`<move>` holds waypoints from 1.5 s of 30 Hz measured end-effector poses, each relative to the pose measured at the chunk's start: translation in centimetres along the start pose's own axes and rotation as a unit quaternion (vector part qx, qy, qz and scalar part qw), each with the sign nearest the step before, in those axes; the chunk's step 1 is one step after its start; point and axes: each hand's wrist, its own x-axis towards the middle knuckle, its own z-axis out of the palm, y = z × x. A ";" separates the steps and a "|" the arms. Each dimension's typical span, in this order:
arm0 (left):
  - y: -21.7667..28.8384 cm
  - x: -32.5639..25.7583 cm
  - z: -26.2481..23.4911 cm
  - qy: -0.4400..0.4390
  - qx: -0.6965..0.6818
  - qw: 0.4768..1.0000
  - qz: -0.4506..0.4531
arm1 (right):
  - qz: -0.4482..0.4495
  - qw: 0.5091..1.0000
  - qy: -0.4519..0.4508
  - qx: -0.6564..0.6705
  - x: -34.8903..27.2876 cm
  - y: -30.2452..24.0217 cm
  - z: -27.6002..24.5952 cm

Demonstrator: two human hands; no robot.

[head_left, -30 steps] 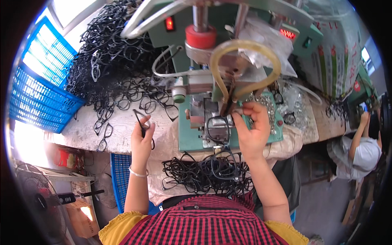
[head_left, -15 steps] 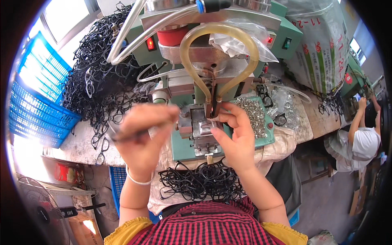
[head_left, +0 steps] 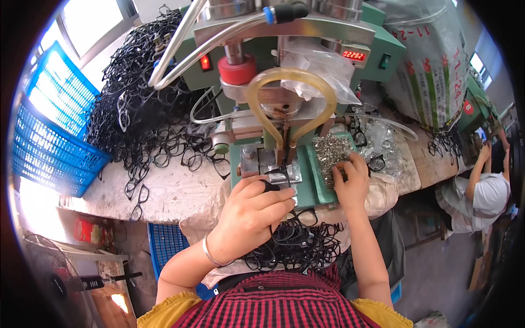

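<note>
My left hand (head_left: 249, 216) is closed round a black eyeglass frame (head_left: 270, 186), part of which my fingers hide. It holds the frame at the metal fixture (head_left: 295, 170) of a green press, just below the press's narrow dark head (head_left: 283, 156). To the right, my right hand (head_left: 353, 180) reaches into a green tray (head_left: 311, 167) of small shiny metal parts (head_left: 331, 147). Its fingertips are bent together among the parts; whether they grip one is too small to tell. Below the fixture, a pile of black eyeglass frames (head_left: 295, 249) lies close to my body.
A yellowish hose (head_left: 253, 93) loops in front of the press. A large heap of black frames (head_left: 136, 87) and blue baskets (head_left: 54, 147) stand at the left. On the right are a big white sack (head_left: 426, 71) and a person (head_left: 486, 191) at another machine.
My left hand has come down and right, bringing the eyeglass frame to the fixture. My right hand has left the press head for the parts tray. The red collar and the hose loop sit lower.
</note>
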 end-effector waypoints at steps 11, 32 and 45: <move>-1.4 -10.5 -2.5 0.156 0.177 0.967 -0.099 | 0.273 0.904 0.111 0.309 -2.6 3.7 -1.6; -34.5 -34.5 -15.2 0.263 0.331 0.728 -0.540 | 0.201 0.949 0.001 0.243 -3.8 2.6 -2.8; -17.2 -13.4 -2.1 0.399 0.035 0.820 -0.409 | 0.023 0.941 -0.038 0.335 3.4 -9.6 -2.1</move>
